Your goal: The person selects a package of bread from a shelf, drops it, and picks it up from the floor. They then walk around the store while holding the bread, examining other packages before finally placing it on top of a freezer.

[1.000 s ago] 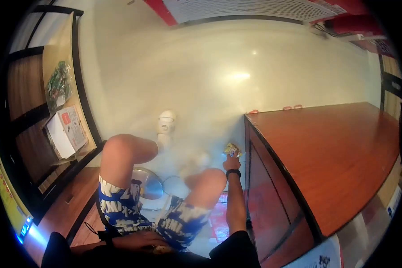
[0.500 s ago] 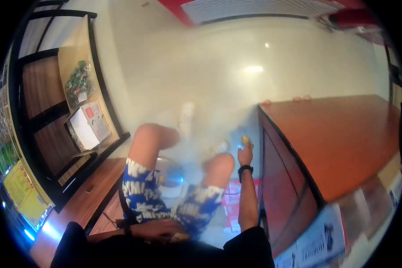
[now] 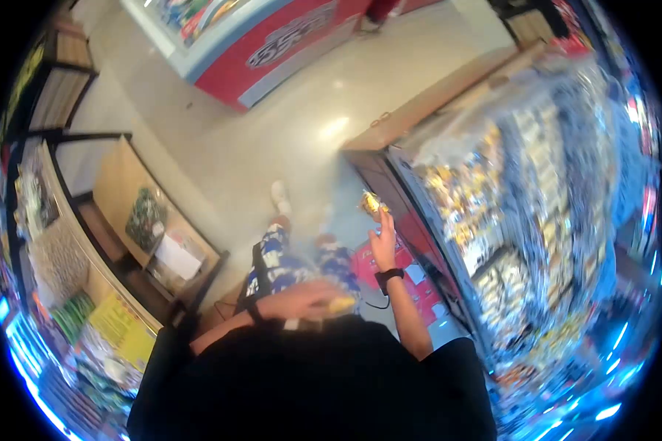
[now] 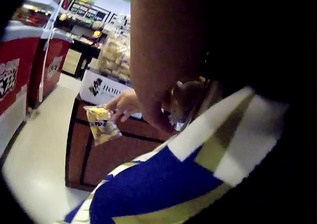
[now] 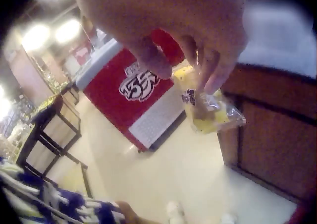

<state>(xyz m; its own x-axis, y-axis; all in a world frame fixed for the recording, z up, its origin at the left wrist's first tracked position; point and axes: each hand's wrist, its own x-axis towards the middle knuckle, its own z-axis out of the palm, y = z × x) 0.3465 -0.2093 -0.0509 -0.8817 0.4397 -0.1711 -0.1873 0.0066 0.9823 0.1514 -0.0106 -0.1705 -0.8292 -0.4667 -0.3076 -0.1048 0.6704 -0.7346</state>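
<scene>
My right hand is stretched forward beside the brown counter and pinches a small clear and yellow snack packet between thumb and fingers. In the right wrist view that packet hangs below the fingertips, dark print on its front. The left wrist view also shows the packet dangling from the right hand. Close to my waist, the left hand is blurred, with a yellowish packet at its fingers. Clear wrapper shows past its curled fingers in the left wrist view.
A heap of wrapped snacks covers the display at the right, above the brown counter side. A red freezer stands ahead. Wooden shelving lines the left, and pink-red boxes lie low by the counter. Another person's foot shows far ahead.
The head view has risen and turned; the bent knees now appear straighter, and the freezer and heaped snacks have come into view. The right hand has come up with its packet.
</scene>
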